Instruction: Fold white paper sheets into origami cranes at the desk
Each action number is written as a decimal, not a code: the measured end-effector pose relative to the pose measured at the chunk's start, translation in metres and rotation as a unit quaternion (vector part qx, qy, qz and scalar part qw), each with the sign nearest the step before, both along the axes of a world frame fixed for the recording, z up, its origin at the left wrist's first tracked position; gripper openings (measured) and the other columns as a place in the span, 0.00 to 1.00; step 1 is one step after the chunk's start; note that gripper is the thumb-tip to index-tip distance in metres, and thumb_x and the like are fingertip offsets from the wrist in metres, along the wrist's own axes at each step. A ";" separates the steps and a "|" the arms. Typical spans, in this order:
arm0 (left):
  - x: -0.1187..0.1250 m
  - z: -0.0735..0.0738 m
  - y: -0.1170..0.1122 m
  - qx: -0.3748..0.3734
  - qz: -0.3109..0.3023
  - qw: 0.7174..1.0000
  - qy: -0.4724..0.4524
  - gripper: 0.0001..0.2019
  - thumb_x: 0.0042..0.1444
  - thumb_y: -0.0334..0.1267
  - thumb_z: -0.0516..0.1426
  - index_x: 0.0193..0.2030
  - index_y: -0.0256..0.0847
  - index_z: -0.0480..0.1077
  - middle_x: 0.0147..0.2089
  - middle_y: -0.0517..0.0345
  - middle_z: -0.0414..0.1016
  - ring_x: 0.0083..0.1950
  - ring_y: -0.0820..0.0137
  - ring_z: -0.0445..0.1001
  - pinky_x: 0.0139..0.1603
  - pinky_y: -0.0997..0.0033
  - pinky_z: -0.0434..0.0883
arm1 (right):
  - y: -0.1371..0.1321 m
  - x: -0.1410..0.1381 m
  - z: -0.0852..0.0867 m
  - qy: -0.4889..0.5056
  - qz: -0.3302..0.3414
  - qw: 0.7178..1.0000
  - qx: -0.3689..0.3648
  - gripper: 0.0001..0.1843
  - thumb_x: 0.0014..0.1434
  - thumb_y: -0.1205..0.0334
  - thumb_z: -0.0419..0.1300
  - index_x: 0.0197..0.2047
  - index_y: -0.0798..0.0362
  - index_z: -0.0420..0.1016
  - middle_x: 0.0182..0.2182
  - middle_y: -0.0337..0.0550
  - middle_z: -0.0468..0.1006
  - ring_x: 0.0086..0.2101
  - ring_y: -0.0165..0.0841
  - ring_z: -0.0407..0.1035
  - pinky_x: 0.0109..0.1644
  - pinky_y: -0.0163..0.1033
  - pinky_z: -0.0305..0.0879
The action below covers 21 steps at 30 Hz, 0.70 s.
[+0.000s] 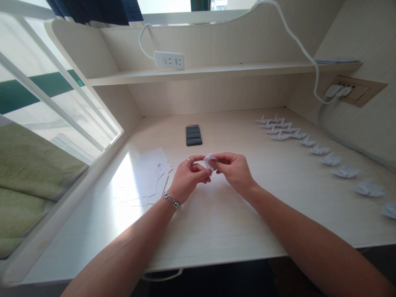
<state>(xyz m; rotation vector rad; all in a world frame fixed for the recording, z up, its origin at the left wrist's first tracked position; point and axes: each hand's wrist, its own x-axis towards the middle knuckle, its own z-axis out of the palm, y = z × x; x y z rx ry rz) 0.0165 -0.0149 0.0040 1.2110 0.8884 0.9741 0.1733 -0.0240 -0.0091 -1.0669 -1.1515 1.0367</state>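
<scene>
Right at the centre of the dial, your left hand [193,171] and right hand [233,167] both pinch the small folded paper [209,160], thumbs and fingers drawn in narrow around it! Over at nine o'clock you have loose white sheets [147,179] streaked with bright light, and at eleven a dark phone-like slab [193,135], while white paper cranes [320,149] string out from two o'clock round past three.
</scene>
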 end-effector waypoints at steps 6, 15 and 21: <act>0.003 0.002 -0.002 0.011 0.006 0.999 0.048 0.23 0.41 0.27 0.64 0.47 0.34 0.69 0.23 0.62 0.74 0.25 0.71 0.73 0.29 0.69 0.70 | 0.000 -0.001 0.001 0.015 0.016 0.999 -0.037 0.18 0.42 0.50 0.73 0.33 0.53 0.81 0.27 0.42 0.81 0.28 0.33 0.73 0.31 0.38 0.68; -0.008 0.006 0.002 0.047 -0.025 0.998 0.019 0.25 0.45 0.34 0.68 0.51 0.36 0.69 0.32 0.56 0.78 0.33 0.70 0.77 0.38 0.67 0.73 | 0.000 0.005 0.007 0.110 0.053 0.985 -0.122 0.15 0.41 0.54 0.73 0.31 0.52 0.80 0.29 0.41 0.80 0.30 0.31 0.72 0.35 0.38 0.66; -0.012 0.000 0.008 0.074 0.001 0.997 0.027 0.17 0.49 0.39 0.67 0.44 0.35 0.74 0.33 0.52 0.79 0.34 0.69 0.77 0.39 0.67 0.74 | 0.000 0.003 0.005 0.089 0.081 0.986 -0.113 0.15 0.42 0.53 0.72 0.33 0.52 0.80 0.30 0.42 0.80 0.31 0.32 0.73 0.35 0.38 0.67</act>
